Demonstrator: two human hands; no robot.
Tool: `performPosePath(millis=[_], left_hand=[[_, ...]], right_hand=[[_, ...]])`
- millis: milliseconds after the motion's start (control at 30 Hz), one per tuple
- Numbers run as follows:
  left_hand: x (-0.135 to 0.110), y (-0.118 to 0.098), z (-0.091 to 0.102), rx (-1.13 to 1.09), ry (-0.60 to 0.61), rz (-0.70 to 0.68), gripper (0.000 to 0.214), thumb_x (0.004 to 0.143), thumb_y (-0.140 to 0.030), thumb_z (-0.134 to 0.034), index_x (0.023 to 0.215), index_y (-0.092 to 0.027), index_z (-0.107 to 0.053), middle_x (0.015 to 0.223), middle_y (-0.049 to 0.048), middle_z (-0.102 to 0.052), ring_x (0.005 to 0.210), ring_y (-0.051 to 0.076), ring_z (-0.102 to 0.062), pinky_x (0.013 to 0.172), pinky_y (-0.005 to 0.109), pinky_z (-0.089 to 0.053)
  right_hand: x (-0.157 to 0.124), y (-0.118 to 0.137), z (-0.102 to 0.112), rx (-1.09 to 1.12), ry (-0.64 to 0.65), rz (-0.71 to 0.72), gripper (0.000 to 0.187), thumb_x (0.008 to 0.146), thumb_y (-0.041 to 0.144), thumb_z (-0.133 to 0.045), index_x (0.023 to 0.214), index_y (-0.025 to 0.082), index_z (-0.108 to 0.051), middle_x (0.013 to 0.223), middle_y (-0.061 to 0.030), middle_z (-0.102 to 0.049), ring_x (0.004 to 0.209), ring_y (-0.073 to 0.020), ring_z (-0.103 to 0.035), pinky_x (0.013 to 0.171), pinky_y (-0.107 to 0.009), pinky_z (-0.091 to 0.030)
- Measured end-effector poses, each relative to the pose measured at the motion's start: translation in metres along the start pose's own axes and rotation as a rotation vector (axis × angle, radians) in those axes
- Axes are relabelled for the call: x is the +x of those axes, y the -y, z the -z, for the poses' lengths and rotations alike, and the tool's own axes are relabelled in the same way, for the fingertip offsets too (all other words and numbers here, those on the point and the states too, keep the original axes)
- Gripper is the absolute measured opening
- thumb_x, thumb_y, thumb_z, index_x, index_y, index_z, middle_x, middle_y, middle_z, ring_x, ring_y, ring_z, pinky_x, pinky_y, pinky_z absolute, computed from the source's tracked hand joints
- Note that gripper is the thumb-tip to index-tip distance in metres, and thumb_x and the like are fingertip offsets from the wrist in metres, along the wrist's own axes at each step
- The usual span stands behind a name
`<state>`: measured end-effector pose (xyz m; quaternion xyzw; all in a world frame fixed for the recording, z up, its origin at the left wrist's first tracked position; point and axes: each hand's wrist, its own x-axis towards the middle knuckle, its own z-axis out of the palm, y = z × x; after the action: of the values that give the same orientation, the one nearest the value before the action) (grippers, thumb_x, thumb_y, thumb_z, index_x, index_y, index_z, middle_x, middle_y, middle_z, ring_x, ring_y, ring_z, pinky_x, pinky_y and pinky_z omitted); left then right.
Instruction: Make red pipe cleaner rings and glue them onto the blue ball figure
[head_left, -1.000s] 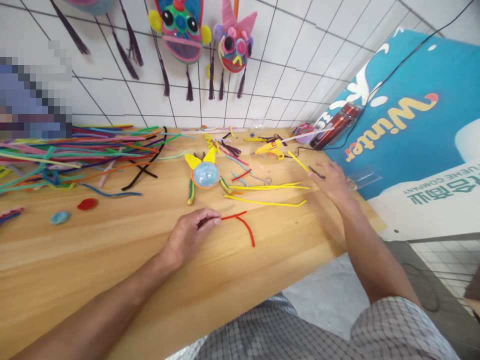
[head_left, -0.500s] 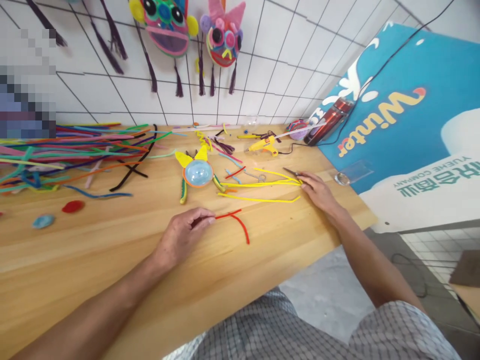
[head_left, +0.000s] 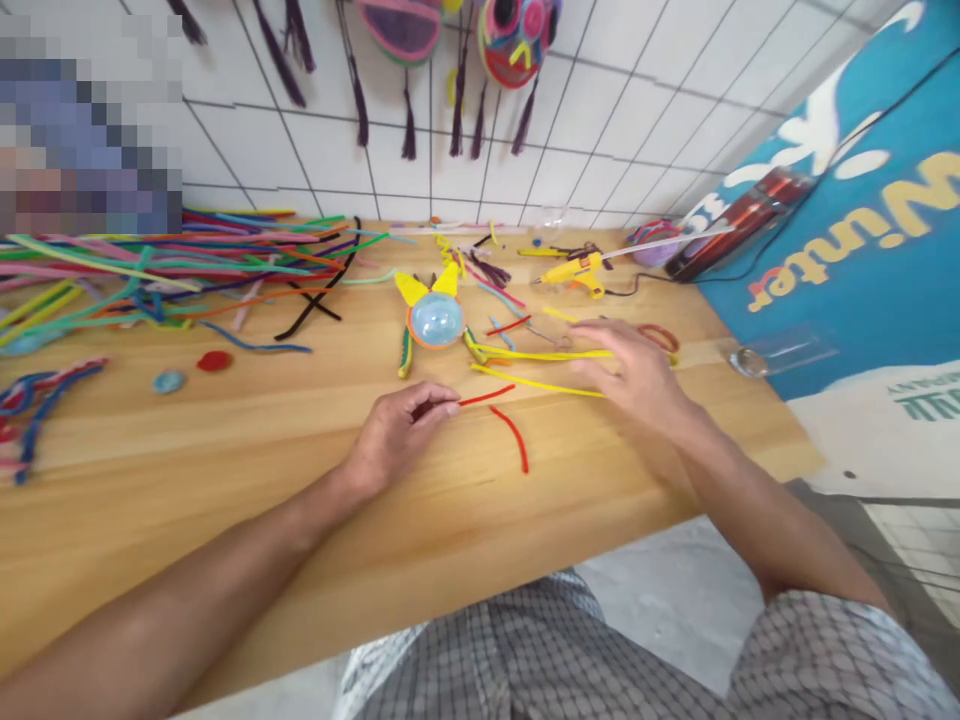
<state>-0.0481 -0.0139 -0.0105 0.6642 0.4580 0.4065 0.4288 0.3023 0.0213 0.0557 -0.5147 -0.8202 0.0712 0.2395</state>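
Note:
My left hand [head_left: 405, 430] pinches one end of a short red pipe cleaner [head_left: 489, 395] just over the table. A curved red pipe cleaner [head_left: 514, 438] lies apart from it, nearer to me. My right hand [head_left: 634, 375] has its fingers apart and holds nothing, hovering over long yellow pipe cleaners [head_left: 551, 355] and covering their right ends. Beyond its knuckles lies a reddish loop [head_left: 658, 337], partly hidden, perhaps a scissors handle. Behind my left hand rests a small figure with a pale blue clear dome [head_left: 437, 320], yellow ears and green limbs.
A yellow glue gun [head_left: 574, 272] with its cord lies at the back, near a red flask [head_left: 739, 235]. Many coloured pipe cleaners [head_left: 247, 265] are heaped at the left. A clear cup [head_left: 750, 360] lies at the right. Finished masks [head_left: 517, 40] hang on the tiled wall.
My right hand has opened and moved left from the dark pointed tool it was on. The held red pipe cleaner now lies clear of the curved one. The view has shifted left.

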Motion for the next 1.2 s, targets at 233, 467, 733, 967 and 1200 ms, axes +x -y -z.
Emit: performPosePath(millis=[233, 467, 733, 967, 1200], left_hand=[[0.001, -0.002, 0.002, -0.057, -0.012, 0.011, 0.023, 0.098, -0.04, -0.072, 0.098, -0.019, -0.079, 0.09, 0.0031, -0.083, 0.082, 0.018, -0.074, 0.078, 0.027, -0.059], [0.001, -0.002, 0.002, -0.051, -0.004, 0.056, 0.02, 0.097, -0.035, -0.071, 0.097, -0.017, -0.08, 0.086, 0.0022, -0.08, 0.078, 0.015, -0.069, 0.073, 0.024, -0.053], [0.0, -0.008, 0.003, -0.013, -0.017, 0.04, 0.018, 0.096, -0.034, -0.071, 0.089, -0.017, -0.074, 0.074, -0.001, -0.069, 0.066, 0.012, -0.056, 0.064, 0.024, -0.043], [0.001, -0.007, 0.001, -0.119, -0.259, 0.137, 0.022, 0.09, -0.04, -0.077, 0.085, -0.019, -0.073, 0.069, -0.0016, -0.066, 0.062, 0.011, -0.053, 0.061, 0.025, -0.044], [0.008, -0.007, 0.007, -0.258, -0.233, 0.196, 0.034, 0.085, -0.049, -0.082, 0.079, -0.018, -0.069, 0.066, -0.0021, -0.063, 0.056, 0.009, -0.047, 0.054, 0.024, -0.038]], right_hand=[[0.037, 0.096, -0.073, 0.084, 0.267, 0.242, 0.019, 0.108, 0.038, -0.066, 0.113, 0.034, -0.083, 0.106, -0.0059, -0.086, 0.106, -0.0287, -0.078, 0.101, -0.046, -0.058], [0.048, 0.083, -0.075, 0.37, 0.323, 0.117, 0.018, 0.107, 0.031, -0.067, 0.097, 0.029, -0.081, 0.08, 0.0039, -0.082, 0.072, -0.0167, -0.073, 0.073, -0.03, -0.051], [0.052, 0.081, -0.067, 0.356, 0.272, 0.194, 0.017, 0.106, 0.029, -0.069, 0.096, 0.022, -0.081, 0.081, -0.0001, -0.082, 0.074, -0.0162, -0.072, 0.073, -0.028, -0.047], [0.057, 0.075, -0.053, 0.368, 0.31, 0.131, 0.017, 0.105, 0.026, -0.065, 0.106, 0.025, -0.081, 0.088, 0.0002, -0.085, 0.08, -0.0184, -0.077, 0.079, -0.029, -0.052], [0.049, 0.085, -0.04, 0.875, 0.437, 0.024, 0.033, 0.098, 0.043, -0.08, 0.125, 0.024, -0.079, 0.104, -0.0051, -0.086, 0.096, -0.0223, -0.082, 0.086, -0.034, -0.064]])
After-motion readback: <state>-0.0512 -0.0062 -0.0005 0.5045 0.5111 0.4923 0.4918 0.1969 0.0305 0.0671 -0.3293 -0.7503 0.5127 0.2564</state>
